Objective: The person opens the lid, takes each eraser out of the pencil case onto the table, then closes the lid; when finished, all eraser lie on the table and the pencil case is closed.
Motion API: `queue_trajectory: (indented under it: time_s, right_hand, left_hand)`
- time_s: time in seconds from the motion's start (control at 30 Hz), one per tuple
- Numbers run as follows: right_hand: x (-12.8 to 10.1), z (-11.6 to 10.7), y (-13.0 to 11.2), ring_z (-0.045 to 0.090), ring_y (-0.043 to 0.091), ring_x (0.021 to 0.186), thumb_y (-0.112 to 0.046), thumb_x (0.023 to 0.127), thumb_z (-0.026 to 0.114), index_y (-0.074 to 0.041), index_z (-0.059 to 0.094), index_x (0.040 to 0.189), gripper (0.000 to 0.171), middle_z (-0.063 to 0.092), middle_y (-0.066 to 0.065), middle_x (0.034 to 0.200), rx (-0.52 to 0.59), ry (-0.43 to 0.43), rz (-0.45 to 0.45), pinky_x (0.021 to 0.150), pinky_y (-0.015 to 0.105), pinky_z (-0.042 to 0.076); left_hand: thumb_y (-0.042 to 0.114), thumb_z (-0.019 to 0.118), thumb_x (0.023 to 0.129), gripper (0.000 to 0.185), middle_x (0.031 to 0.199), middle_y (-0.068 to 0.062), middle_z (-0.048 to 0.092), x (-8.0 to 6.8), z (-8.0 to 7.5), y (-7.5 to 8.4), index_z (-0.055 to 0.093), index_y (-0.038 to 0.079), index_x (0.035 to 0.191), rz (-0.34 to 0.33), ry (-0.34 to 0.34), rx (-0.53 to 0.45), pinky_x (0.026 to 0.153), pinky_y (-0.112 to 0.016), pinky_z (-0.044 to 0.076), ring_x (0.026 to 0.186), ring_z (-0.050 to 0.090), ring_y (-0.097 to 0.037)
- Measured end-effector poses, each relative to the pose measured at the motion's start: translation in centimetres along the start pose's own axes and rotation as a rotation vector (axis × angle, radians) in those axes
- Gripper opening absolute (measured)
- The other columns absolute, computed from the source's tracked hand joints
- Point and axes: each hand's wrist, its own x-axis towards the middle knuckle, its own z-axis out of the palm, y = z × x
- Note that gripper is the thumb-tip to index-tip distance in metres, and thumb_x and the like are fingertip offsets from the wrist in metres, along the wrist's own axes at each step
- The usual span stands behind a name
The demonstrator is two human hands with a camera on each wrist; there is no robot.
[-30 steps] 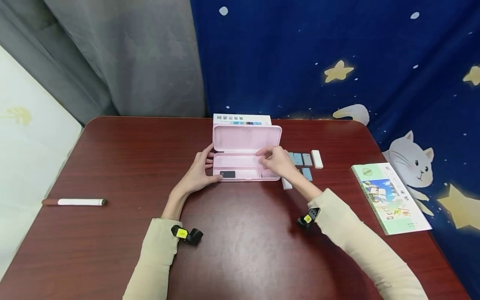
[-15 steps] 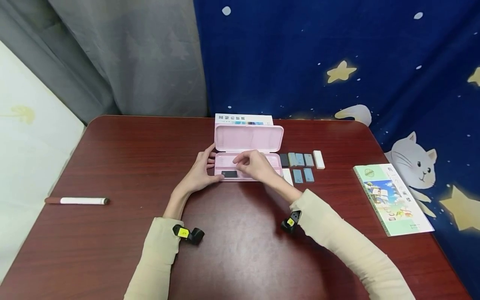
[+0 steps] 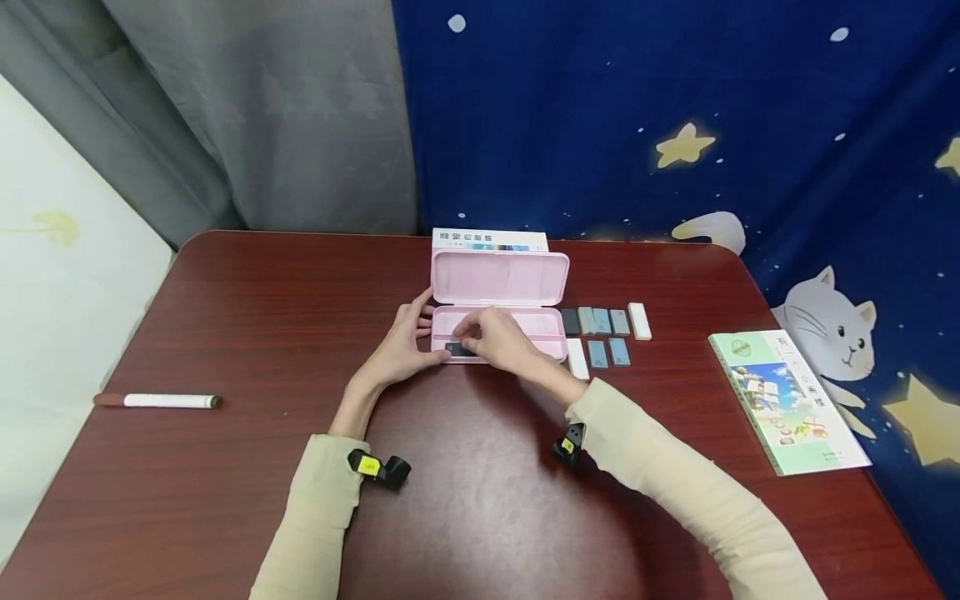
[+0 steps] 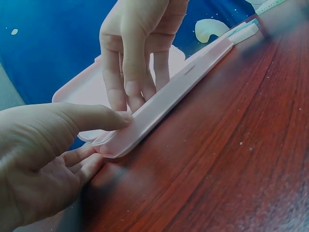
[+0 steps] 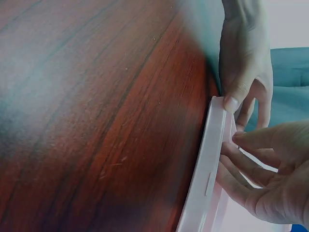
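An open pink pencil case (image 3: 551, 323) lies on the table with its lid tilted up at the back. My left hand (image 3: 401, 343) grips its left end, thumb (image 4: 104, 117) on the front rim and fingers behind the end. In the front compartment lies a small dark rectangular block (image 3: 453, 348). My right hand (image 3: 497, 337) reaches down into the case, its thumb and fingertips pinched at the block's right end. Seen from the right wrist, the fingers (image 5: 241, 164) dip behind the case's front wall, which hides the block.
Right of the case stand two rows of small blocks: dark (image 3: 571, 322), blue (image 3: 597, 353) and white (image 3: 639, 321) among them. A book (image 3: 787, 400) lies at the right edge, another book (image 3: 487, 240) behind the lid. A marker (image 3: 168, 401) lies far left.
My right hand has moved left across the case and down to the dark block in the front compartment. The left hand keeps its grip on the case's left end.
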Motion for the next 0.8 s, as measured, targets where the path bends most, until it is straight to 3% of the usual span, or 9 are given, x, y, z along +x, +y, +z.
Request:
queue_trajectory:
  time_s: [0.3, 0.5, 0.8]
  right_hand:
    - [0.9, 0.6, -0.8, 0.062, 0.013, 0.078, -0.002, 0.084, 0.071, -0.006, 0.077, 0.095, 0.013, 0.070, 0.001, 0.080, -0.157, -0.059, -0.039, 0.075, 0.030, 0.050]
    - [1.0, 0.8, -0.8, 0.061, 0.013, 0.079, -0.007, 0.083, 0.075, -0.009, 0.077, 0.091, 0.008, 0.069, 0.000, 0.081, -0.165, -0.041, -0.030, 0.074, 0.030, 0.050]
    - [1.2, 0.9, -0.5, 0.061, 0.013, 0.082, -0.009, 0.083, 0.076, -0.010, 0.074, 0.086, 0.005, 0.068, 0.000, 0.083, -0.139, -0.023, -0.061, 0.075, 0.030, 0.050]
  left_hand:
    - [-0.002, 0.080, 0.074, 0.103, 0.132, -0.028, 0.034, 0.0, 0.1, 0.0, 0.013, 0.002, 0.153, 0.022, 0.000, 0.008, 0.102, -0.047, 0.041, 0.116, 0.045, -0.042]
    - [-0.005, 0.080, 0.073, 0.105, 0.133, -0.031, 0.031, 0.0, 0.2, -0.1, 0.011, -0.001, 0.152, 0.039, 0.004, -0.015, 0.102, -0.052, 0.040, 0.116, 0.043, -0.047]
    - [0.000, 0.078, 0.076, 0.102, 0.130, -0.027, 0.033, 0.0, 0.2, -0.2, 0.013, 0.003, 0.153, 0.025, -0.012, 0.023, 0.103, -0.046, 0.041, 0.116, 0.044, -0.040]
